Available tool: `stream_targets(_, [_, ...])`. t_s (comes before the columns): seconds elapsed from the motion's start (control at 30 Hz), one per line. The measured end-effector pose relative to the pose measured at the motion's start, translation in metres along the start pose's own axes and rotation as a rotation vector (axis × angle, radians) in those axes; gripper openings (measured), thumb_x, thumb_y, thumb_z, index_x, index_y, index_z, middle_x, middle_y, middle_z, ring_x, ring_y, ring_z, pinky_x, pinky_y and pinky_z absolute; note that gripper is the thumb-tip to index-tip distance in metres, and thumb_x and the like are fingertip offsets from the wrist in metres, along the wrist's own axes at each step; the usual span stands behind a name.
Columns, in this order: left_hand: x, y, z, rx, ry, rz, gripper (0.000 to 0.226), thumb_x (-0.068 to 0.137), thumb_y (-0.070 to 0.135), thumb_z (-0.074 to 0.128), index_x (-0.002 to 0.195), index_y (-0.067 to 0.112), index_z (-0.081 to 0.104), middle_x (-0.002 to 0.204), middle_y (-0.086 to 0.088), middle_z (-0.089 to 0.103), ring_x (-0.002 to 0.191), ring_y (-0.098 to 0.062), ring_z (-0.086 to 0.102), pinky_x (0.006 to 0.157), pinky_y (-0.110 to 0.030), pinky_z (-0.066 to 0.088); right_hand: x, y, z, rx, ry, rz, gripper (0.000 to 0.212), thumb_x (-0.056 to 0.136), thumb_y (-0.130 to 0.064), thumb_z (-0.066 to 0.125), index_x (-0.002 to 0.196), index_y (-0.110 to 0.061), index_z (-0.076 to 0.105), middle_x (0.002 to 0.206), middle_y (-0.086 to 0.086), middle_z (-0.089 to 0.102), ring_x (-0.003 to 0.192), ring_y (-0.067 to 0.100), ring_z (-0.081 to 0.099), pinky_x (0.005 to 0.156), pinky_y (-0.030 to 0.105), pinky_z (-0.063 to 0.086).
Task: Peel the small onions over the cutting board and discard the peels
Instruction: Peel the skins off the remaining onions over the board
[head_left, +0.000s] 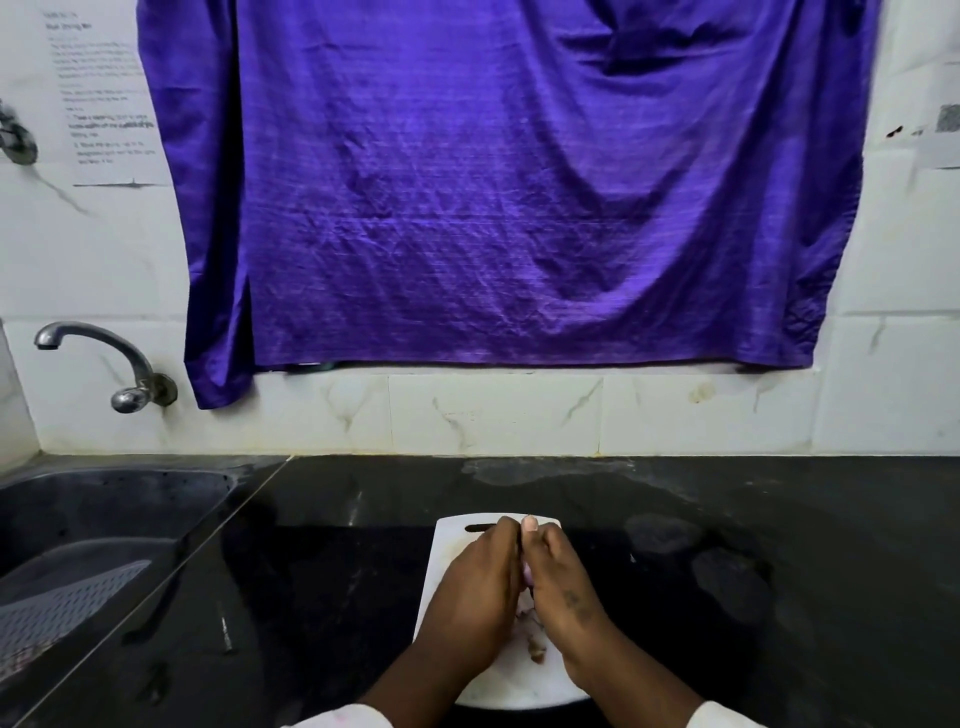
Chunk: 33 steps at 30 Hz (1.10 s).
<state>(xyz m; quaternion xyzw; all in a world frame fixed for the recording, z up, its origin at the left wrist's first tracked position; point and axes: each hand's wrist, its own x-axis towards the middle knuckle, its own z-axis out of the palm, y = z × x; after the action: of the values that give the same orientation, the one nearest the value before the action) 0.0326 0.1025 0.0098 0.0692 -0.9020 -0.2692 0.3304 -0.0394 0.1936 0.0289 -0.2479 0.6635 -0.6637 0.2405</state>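
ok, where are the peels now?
Head view, bottom centre: the peels lie on the white cutting board, in the gap between the left hand and the right hand.

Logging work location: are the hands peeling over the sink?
No, both the left hand and right hand are above the white cutting board, right of the sink.

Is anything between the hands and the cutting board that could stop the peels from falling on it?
Nothing visible does. The left hand and right hand hold an onion directly above the cutting board, where peels already lie.
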Motion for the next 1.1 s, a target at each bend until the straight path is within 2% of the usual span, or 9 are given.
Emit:
stream_targets(0.1, [0.001, 0.001, 0.000, 0.010, -0.032, -0.019, 0.018, 0.105, 0.040, 0.035, 0.091, 0.030, 0.038, 0.082, 0.015, 0.057, 0.078, -0.005, 0.056, 0.065, -0.017, 0.041, -0.001, 0.004, -0.001, -0.022, 0.009, -0.030, 0.056, 0.096, -0.065, 0.043, 0.106, -0.010, 0.055, 0.088, 0.023, 0.058, 0.082, 0.024, 0.057, 0.086, 0.071, 0.048])
stream_targets(0.2, [0.003, 0.001, 0.004, -0.083, -0.013, -0.085, 0.022, 0.106, 0.041, 0.034, 0.084, 0.036, 0.035, 0.078, 0.013, 0.060, 0.073, -0.005, 0.058, 0.062, -0.017, 0.039, 0.001, 0.011, -0.002, -0.058, 0.046, -0.068, 0.052, 0.098, -0.063, 0.041, 0.101, -0.014, 0.057, 0.099, 0.028, 0.065, 0.077, 0.031, 0.065, 0.070, 0.056, 0.054])
stream_targets(0.3, [0.003, -0.002, 0.005, -0.127, 0.010, -0.081, 0.023, 0.109, 0.018, 0.043, 0.089, 0.028, 0.041, 0.079, 0.019, 0.063, 0.073, -0.004, 0.061, 0.062, -0.012, 0.038, 0.005, 0.017, -0.005, -0.074, 0.041, -0.099, 0.050, 0.098, -0.061, 0.040, 0.099, -0.015, 0.059, 0.093, 0.021, 0.069, 0.088, 0.038, 0.071, 0.075, 0.052, 0.056])
stream_targets(0.5, [0.008, -0.002, -0.002, -0.160, -0.009, -0.142, 0.015, 0.108, 0.017, 0.047, 0.094, 0.012, 0.048, 0.076, 0.007, 0.065, 0.067, -0.003, 0.059, 0.060, -0.016, 0.040, 0.013, 0.020, -0.013, -0.106, 0.021, -0.188, 0.053, 0.098, -0.056, 0.039, 0.100, -0.006, 0.056, 0.094, 0.022, 0.067, 0.080, 0.016, 0.066, 0.074, 0.033, 0.055])
stream_targets(0.63, [0.016, -0.008, -0.013, -0.036, -0.165, -0.123, 0.004, 0.104, 0.021, 0.047, 0.102, 0.021, 0.051, 0.090, 0.003, 0.073, 0.079, -0.009, 0.067, 0.072, -0.031, 0.051, 0.013, 0.022, -0.021, -0.286, -0.008, -0.241, 0.042, 0.101, -0.053, 0.038, 0.098, -0.014, 0.052, 0.089, 0.012, 0.069, 0.081, 0.018, 0.069, 0.079, 0.040, 0.056])
stream_targets(0.7, [0.018, -0.006, -0.017, 0.009, -0.190, -0.133, 0.006, 0.099, 0.019, 0.051, 0.096, 0.024, 0.050, 0.085, 0.004, 0.072, 0.074, -0.008, 0.064, 0.070, -0.032, 0.050, 0.013, 0.025, -0.023, -0.353, -0.024, -0.262, 0.033, 0.103, -0.051, 0.038, 0.099, -0.021, 0.050, 0.087, 0.006, 0.071, 0.083, 0.019, 0.070, 0.079, 0.042, 0.056])
stream_targets(0.83, [0.017, -0.001, -0.016, 0.057, -0.093, -0.170, 0.023, 0.092, 0.018, 0.058, 0.076, 0.025, 0.043, 0.068, 0.005, 0.058, 0.059, -0.007, 0.046, 0.058, -0.030, 0.036, 0.011, 0.025, -0.021, -0.394, -0.017, -0.310, 0.031, 0.103, -0.053, 0.037, 0.097, -0.024, 0.047, 0.077, 0.001, 0.068, 0.072, 0.014, 0.066, 0.073, 0.043, 0.055])
stream_targets(0.93, [0.017, 0.001, -0.012, 0.037, -0.028, -0.231, 0.022, 0.086, 0.015, 0.059, 0.070, 0.022, 0.045, 0.061, 0.004, 0.056, 0.055, -0.007, 0.046, 0.052, -0.022, 0.031, 0.011, 0.026, -0.019, -0.422, 0.014, -0.318, 0.029, 0.103, -0.052, 0.037, 0.095, -0.025, 0.046, 0.071, -0.002, 0.065, 0.064, 0.006, 0.061, 0.069, 0.043, 0.053])
stream_targets(1.1, [0.016, 0.007, -0.003, -0.023, 0.070, -0.318, 0.021, 0.085, 0.013, 0.062, 0.069, 0.019, 0.050, 0.057, -0.001, 0.058, 0.051, -0.007, 0.051, 0.049, -0.020, 0.036, 0.012, 0.028, -0.019, -0.413, 0.054, -0.309, 0.029, 0.102, -0.054, 0.037, 0.095, -0.027, 0.046, 0.073, 0.002, 0.067, 0.067, 0.014, 0.064, 0.069, 0.046, 0.053])
